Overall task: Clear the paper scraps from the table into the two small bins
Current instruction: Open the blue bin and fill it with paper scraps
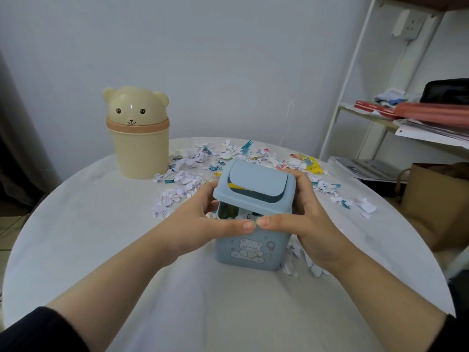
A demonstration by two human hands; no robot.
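In the middle, the left hand (200, 219) and right hand (304, 224) wrap round the blue bin (253, 252), thumbs meeting on its front rim. Its lid (256, 181) sits tipped up and hides the fingertips. Paper scraps (187, 179) lie behind, some hidden by the bin. The bear bin (138, 138) stands upper left.

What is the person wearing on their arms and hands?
Both the left hand and right hand are bare, with no gloves, rings or watch showing. The left sleeve and right sleeve are dark, plain fabric, starting near the elbows and leaving the forearms uncovered.
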